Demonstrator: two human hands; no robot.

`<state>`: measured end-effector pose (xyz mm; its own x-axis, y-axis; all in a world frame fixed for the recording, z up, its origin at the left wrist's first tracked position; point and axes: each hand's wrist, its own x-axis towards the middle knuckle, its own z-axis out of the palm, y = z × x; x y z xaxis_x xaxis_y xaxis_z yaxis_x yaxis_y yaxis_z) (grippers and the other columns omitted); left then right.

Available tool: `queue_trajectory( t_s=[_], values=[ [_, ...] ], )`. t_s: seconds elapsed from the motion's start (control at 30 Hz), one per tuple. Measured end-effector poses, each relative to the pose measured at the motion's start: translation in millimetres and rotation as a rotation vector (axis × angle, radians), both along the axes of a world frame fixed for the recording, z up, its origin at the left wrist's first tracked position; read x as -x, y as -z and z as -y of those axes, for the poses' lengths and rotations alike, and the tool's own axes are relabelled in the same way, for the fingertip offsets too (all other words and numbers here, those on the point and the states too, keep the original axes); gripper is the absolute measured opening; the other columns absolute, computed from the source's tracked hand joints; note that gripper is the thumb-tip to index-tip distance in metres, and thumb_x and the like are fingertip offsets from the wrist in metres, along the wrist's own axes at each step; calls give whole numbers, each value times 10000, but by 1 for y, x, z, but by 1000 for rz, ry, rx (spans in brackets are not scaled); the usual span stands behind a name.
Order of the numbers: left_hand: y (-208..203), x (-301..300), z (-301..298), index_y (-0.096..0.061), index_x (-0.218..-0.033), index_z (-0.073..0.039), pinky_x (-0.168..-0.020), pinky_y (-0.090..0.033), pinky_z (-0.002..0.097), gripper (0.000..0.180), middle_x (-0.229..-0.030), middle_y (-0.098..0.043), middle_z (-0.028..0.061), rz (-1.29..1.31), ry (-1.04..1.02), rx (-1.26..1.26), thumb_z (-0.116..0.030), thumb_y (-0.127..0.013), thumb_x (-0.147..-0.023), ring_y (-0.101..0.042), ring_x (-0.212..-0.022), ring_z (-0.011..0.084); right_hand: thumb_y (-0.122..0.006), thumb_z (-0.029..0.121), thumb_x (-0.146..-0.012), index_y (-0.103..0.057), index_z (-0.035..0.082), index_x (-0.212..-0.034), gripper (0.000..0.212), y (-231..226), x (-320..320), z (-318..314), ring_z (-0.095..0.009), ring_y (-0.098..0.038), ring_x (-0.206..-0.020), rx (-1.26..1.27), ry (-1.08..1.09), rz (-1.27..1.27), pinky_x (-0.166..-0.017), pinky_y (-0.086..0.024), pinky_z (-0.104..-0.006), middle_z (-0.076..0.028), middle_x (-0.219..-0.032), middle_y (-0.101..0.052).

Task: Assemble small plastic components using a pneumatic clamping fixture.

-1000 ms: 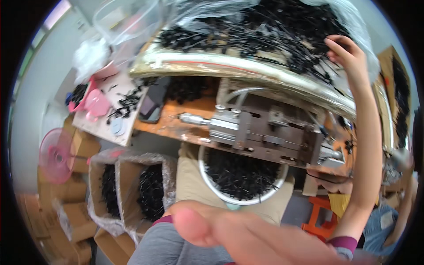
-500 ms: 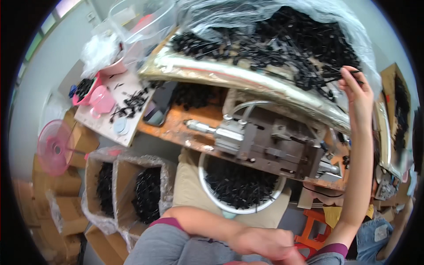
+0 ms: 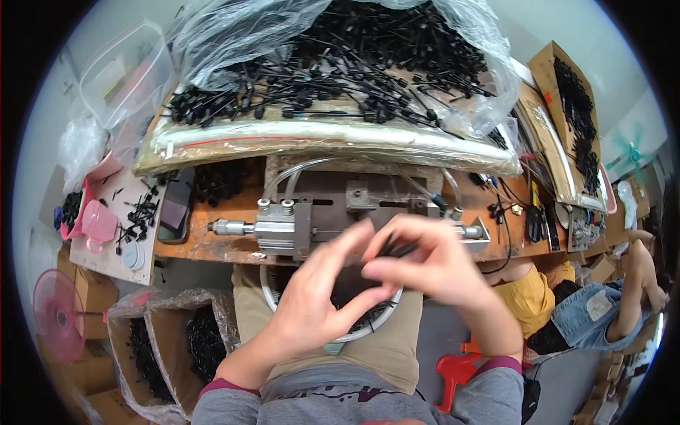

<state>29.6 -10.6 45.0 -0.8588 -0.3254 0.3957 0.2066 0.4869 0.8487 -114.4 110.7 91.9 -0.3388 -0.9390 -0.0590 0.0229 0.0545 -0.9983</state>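
Observation:
Both my hands are in front of the metal clamping fixture [image 3: 322, 219], over a white round basin [image 3: 267, 283] of small black parts on my lap. My right hand [image 3: 443, 265] pinches a few slim black plastic parts [image 3: 397, 248] between thumb and fingers. Facing it, my left hand [image 3: 312, 294] has fingers and thumb spread, slightly blurred, with nothing seen in it. Its thumb tip comes close to the right fingers; whether they touch I cannot tell. Behind the fixture, a heap of thin black stemmed parts [image 3: 340, 64] lies on a raised, plastic-wrapped tray [image 3: 248, 138].
Lined cartons [image 3: 170, 354] of black parts stand at lower left, near a pink fan [image 3: 60, 319]. A side board [image 3: 106, 255] carries pink cups and loose parts. Another person's leg [image 3: 630, 290] and a red stool [image 3: 453, 372] are at right. Clear hoses [image 3: 283, 173] arch over the fixture.
My right hand has come down from the heap to above the basin, holding black parts. My left hand has risen from my lap to meet it. The view has swung and levelled.

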Motion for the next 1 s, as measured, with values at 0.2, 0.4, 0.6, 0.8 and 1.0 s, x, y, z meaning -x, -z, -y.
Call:
queue_trajectory(
  t_s=[0.2, 0.4, 0.6, 0.8, 1.0],
  values=[
    [44, -1, -16, -487, -1222, 27, -676, -528, 274, 353, -939, -673, 122, 329, 355, -352, -109, -603, -917, -667, -819, 152, -746, 66, -811, -632, 12, -995, 223, 50, -15, -32, -52, -645, -687, 23, 89, 74, -587, -501, -182, -37, -808, -664],
    [54, -8, -25, -529, -1007, -2, -561, -473, 207, 135, -848, -602, 39, 451, 299, -811, -132, -492, -994, -576, -716, 89, -691, 8, -839, -537, -21, -1174, 369, 84, -28, -44, -85, -613, -761, 296, 301, 278, -628, -492, -190, -96, -1101, -541],
    [68, 5, -31, -496, -1010, -68, -482, -426, 225, 181, -787, -545, 22, 233, 122, -944, -246, -463, -1008, -555, -661, 102, -728, 71, -741, -594, 15, -1003, 300, 101, -52, -69, -195, -574, -810, 500, 378, -429, -712, -467, -302, -91, -996, -557],
    [71, 4, -42, -514, -1034, -72, -600, -452, 216, 190, -869, -556, 6, 291, 68, -953, -240, -426, -1027, -552, -735, 76, -723, 82, -688, -579, 9, -958, 315, 110, -59, -73, -290, -534, -894, 464, 366, -835, -776, -464, -371, -127, -980, -527],
    [82, 0, -38, -527, -1061, -78, -680, -464, 214, 194, -935, -569, 0, 380, 142, -907, -244, -433, -1027, -560, -809, 68, -692, 81, -727, -569, 4, -884, 214, 124, -63, -75, -281, -537, -829, 467, 410, -892, -733, -471, -363, -116, -898, -523]
  ],
)
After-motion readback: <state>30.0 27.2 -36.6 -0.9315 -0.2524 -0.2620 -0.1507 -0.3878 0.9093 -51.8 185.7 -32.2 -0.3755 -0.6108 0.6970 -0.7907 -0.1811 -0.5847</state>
